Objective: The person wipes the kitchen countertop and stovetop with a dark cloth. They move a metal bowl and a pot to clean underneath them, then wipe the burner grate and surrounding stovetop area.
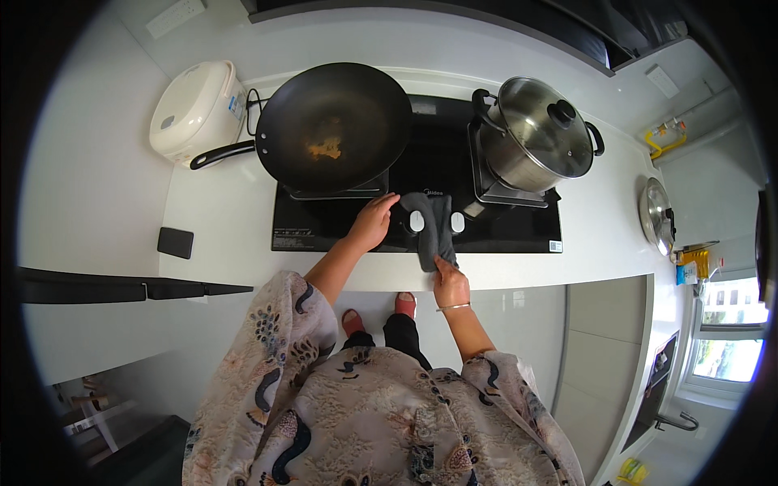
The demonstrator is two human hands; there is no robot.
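Observation:
A dark grey cloth (436,232) lies across the front of the black glass cooktop (324,232), between its two white knobs, the left knob (416,221) and the right knob (458,222). My left hand (375,224) reaches in from the left, its fingertips closed at the cloth's upper left corner. At the counter's front edge, my right hand (450,285) pinches the cloth's lower end. Behind my left hand a black wok (348,113) with brown residue sits on the left burner. A lidded steel pot (523,158) stands on the right burner.
The wok handle (223,154) points left toward a white rice cooker (194,113). A small dark rectangular object (175,242) lies on the counter's left part. A glass lid (655,217) leans at the right end, near bottles (701,263). A range hood (454,20) hangs above.

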